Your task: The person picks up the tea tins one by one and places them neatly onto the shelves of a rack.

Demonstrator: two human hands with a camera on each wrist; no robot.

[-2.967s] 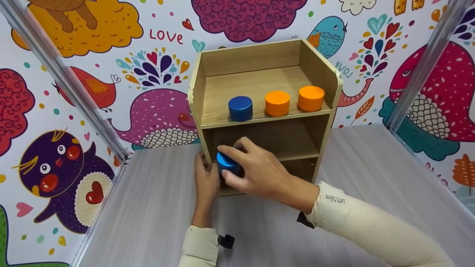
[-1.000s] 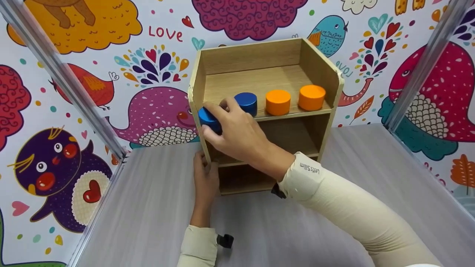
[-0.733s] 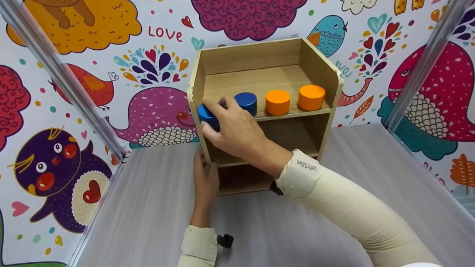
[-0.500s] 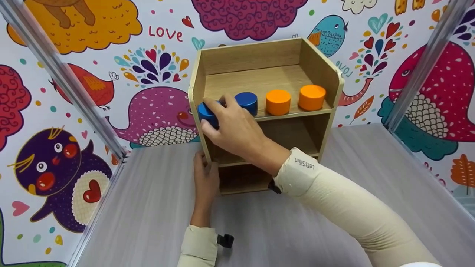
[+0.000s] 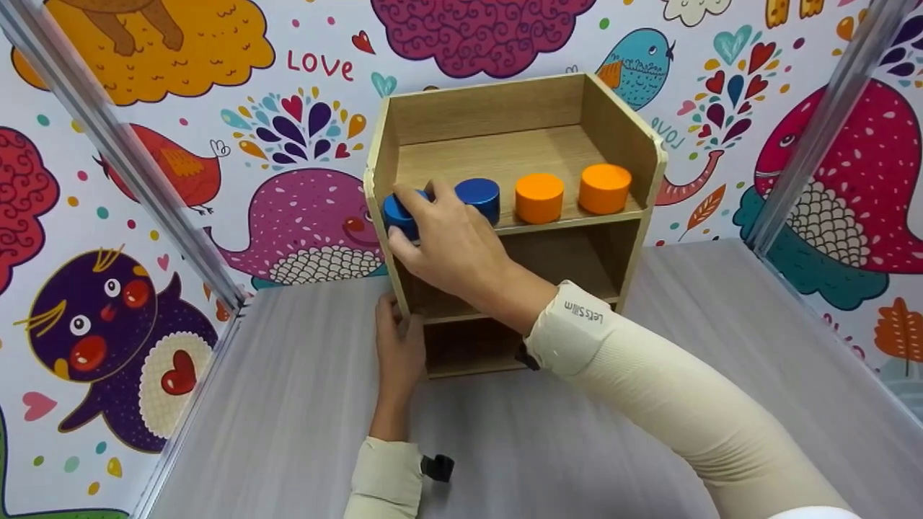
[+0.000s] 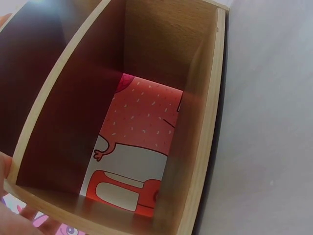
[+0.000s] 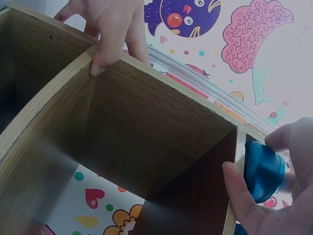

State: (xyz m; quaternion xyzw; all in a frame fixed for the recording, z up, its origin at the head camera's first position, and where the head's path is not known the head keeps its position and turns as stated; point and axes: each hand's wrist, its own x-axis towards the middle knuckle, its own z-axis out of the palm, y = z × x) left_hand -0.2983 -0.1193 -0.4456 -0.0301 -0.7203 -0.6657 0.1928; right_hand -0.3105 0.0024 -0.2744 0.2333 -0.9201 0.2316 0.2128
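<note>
My right hand (image 5: 461, 249) pinches a blue cylinder block (image 5: 399, 215) between thumb and fingers at the left end of the top shelf. In the right wrist view this block (image 7: 264, 171) sits at the shelf's front edge; whether it bears its full weight there, I cannot tell. A second blue cylinder (image 5: 479, 198) stands just right of my fingers. Beyond it are two orange cylinders, one nearer the middle (image 5: 539, 198) and one at the right end (image 5: 605, 189). My left hand (image 5: 400, 349) grips the left side panel of the wooden shelf unit (image 5: 490, 112), its thumb (image 7: 100, 61) on the front edge.
The unit has two lower compartments, the middle one (image 5: 570, 263) partly behind my right arm and the bottom one (image 5: 469, 349) below it. It stands on a grey wood-grain table (image 5: 310, 404). Patterned walls (image 5: 303, 130) with metal corner posts (image 5: 130, 158) rise behind and beside.
My right hand has lifted the blue cylinder from in front of the middle compartment to the top shelf's left end, then nudged it slightly inward. The other blue cylinder sits slightly farther right. My left hand stays put.
</note>
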